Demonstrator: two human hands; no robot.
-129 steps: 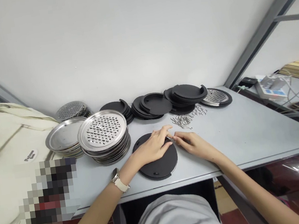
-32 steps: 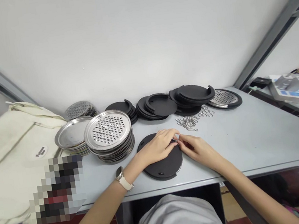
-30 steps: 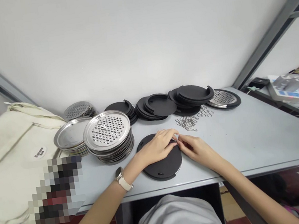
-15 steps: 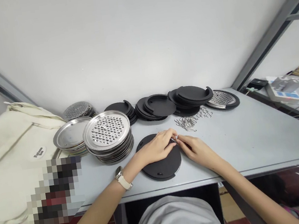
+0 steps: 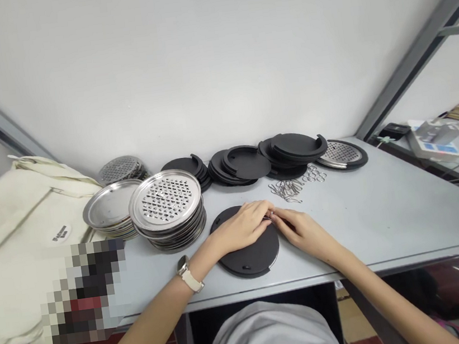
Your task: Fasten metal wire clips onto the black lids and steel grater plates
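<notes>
A round black disc lies flat on the grey table in front of me. My left hand rests on the disc's far half, fingers curled toward its right edge. My right hand meets it there, and the fingertips of both hands pinch a small metal piece at the disc's rim; the piece is mostly hidden. A loose pile of wire clips and small metal rings lies just beyond my hands.
Stacks of perforated steel plates, plain steel plates and a further perforated stack stand at left. Black discs in several piles line the wall, with one steel-and-black assembled disc at right. A cream cloth bag lies far left.
My hands have stayed at the disc's right rim, with only slight finger shifts. The camera view has drifted a little.
</notes>
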